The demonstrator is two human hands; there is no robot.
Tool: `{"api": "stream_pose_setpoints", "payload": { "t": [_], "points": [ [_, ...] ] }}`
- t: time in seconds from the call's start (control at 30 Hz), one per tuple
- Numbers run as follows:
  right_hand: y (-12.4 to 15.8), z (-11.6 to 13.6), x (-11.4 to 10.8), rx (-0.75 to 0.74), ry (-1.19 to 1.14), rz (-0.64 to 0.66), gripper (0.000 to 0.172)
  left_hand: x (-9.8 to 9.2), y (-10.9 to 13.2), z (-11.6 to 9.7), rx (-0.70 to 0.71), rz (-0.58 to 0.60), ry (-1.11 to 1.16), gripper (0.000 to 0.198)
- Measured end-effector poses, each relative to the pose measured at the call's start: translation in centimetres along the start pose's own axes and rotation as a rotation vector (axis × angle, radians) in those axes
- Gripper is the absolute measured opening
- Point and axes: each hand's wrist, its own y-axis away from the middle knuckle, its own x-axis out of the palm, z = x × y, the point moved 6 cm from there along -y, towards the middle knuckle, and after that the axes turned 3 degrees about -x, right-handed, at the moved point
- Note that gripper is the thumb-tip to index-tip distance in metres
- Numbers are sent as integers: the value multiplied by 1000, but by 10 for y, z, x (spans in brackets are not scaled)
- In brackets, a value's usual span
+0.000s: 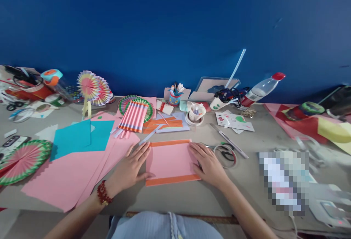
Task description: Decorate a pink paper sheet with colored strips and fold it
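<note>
In front of me on the table lies a pink paper sheet (171, 161) with an orange strip along its far edge and another along its near edge. My left hand (134, 164) rests flat at its left side, fingers stretched out, the fingertips touching the border. At the right side my right hand (208, 161) lies with its fingers extended over the sheet's edge. Neither hand grips anything. Just right of my right hand are a roll of tape (234, 158) and scissors, partly hidden by the hand. A pleated pink paper (133, 116) with striped ends lies beyond my left hand.
Pink sheets (65, 180) and blue paper (101, 135) spread to the left, beside a green-edged paper fan (27, 158). A craft knife (233, 144) lies to the right, before a leaning bottle (260, 91). A pen cup (175, 98) stands near the blue wall (164, 30).
</note>
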Motion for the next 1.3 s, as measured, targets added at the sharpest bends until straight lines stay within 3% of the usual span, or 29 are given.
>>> {"api": "stream_pose_setpoints", "payload": {
  "t": [0.23, 0.43, 0.67, 0.77, 0.9, 0.97, 1.13, 1.3],
  "points": [
    [-2, 4, 0, 37, 2, -41, 60, 0, 5, 10, -56, -24, 25, 61],
    [-2, 4, 2, 59, -6, -59, 59, 4, 3, 3, 66, 48, 58, 85],
    [-9, 12, -10, 61, -34, -5, 56, 3, 9, 10, 63, 83, 72, 84],
    [-18, 15, -20, -6, -97, 26, 43, 0, 11, 14, 25, 87, 105, 76],
    [-49, 4, -37, -74, -169, -80, 30, -6, 7, 13, -29, 49, 143, 54],
    [-73, -2, -40, -107, -180, -142, 27, -7, 2, 5, 8, 46, 139, 54],
    [-134, -3, -23, -84, -147, -100, 26, -9, -6, -14, 111, 46, 127, 66],
    [-170, 20, -8, -87, -146, -57, 22, -11, -10, -16, 79, 54, 158, 51]
  ]
}}
